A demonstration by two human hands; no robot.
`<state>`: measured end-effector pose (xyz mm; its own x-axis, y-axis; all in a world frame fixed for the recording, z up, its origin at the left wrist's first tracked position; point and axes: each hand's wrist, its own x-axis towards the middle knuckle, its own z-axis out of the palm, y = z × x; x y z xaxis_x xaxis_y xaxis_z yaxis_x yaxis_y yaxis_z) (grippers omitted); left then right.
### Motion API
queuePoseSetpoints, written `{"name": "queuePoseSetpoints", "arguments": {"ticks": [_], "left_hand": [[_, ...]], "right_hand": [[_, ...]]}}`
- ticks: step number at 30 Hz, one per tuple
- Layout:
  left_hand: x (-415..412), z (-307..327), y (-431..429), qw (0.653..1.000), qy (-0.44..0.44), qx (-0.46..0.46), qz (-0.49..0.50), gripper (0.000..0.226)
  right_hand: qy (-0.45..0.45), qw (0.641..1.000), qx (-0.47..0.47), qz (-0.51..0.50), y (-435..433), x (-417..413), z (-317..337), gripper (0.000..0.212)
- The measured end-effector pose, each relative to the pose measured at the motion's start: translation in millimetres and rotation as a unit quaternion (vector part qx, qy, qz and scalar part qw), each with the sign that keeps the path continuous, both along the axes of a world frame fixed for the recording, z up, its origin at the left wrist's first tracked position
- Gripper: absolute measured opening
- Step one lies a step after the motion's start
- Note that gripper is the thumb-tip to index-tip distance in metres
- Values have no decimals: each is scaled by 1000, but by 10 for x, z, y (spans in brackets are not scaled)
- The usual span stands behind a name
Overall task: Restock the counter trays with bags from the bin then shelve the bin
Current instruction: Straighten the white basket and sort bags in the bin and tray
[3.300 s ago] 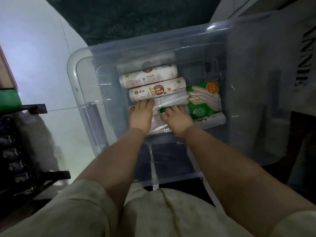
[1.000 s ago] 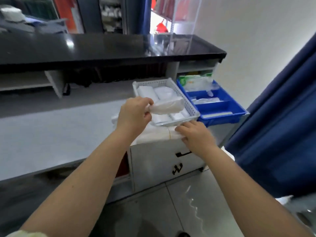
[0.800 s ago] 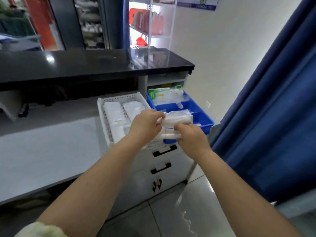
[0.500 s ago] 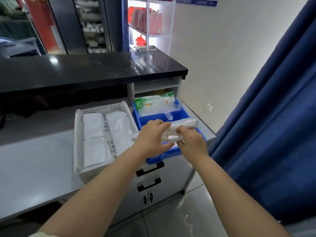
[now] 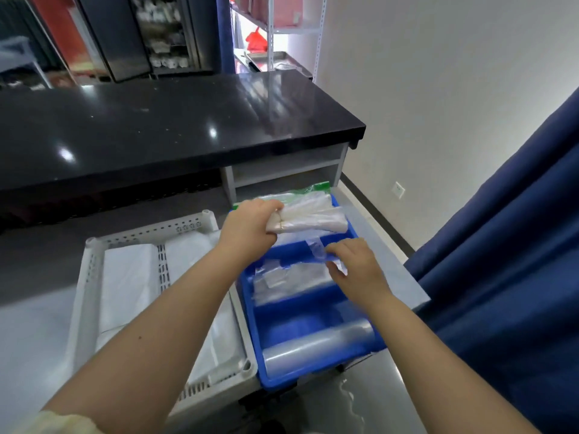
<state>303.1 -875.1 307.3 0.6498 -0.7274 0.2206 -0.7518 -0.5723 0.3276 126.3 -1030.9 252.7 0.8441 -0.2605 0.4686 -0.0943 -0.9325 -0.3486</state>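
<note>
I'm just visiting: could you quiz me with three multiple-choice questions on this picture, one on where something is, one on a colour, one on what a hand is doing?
1. Where is the bundle of bags that the left hand grips?
A) on the black countertop
B) over the blue tray's far end
C) on the floor

2. What colour is the perforated tray beside the blue one?
A) red
B) green
C) white

3. What is the right hand doing?
A) pinching a clear strip
B) lying flat on the countertop
C) pulling the curtain

Answers: 1 B, the bundle hangs above the tray's farthest compartment. 2 C, its rim and walls are white. 3 A, its fingertips close on the strip.
</note>
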Motion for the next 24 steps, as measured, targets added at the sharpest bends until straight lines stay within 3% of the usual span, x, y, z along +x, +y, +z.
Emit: {"name": "queuePoseSetpoints", "arguments": {"ticks": [1,4,8,11,14,17,21,24], "left_hand": [[41,-13,-44,1000,6,1,0,52],[99,-63,-134,1000,21,-3,0,53],[129,-100,-135,999,36,-14,30,56],[98,-132,-89,997,44,-26,56,55],[66,-177,-55,995,50,-34,80,53],[46,-209,-34,991,67,-44,109,53],[22,-152,-55,986,89,-68,123,52],[-20,-81,-192,983,137,-68,104,51]], "right_hand": [[105,994,34,24,-39,101,-54,33],[371,925,64,56,-80,465,-219,55],[501,863,-3,61,-119,845,-387,70],[523,849,2,71,-147,916,-498,64],[527,840,57,111,-136,871,-554,41],[495,856,64,133,-135,810,-460,36],[349,918,-88,168,-139,608,-111,35],[243,941,-155,178,-181,347,131,43]]}}
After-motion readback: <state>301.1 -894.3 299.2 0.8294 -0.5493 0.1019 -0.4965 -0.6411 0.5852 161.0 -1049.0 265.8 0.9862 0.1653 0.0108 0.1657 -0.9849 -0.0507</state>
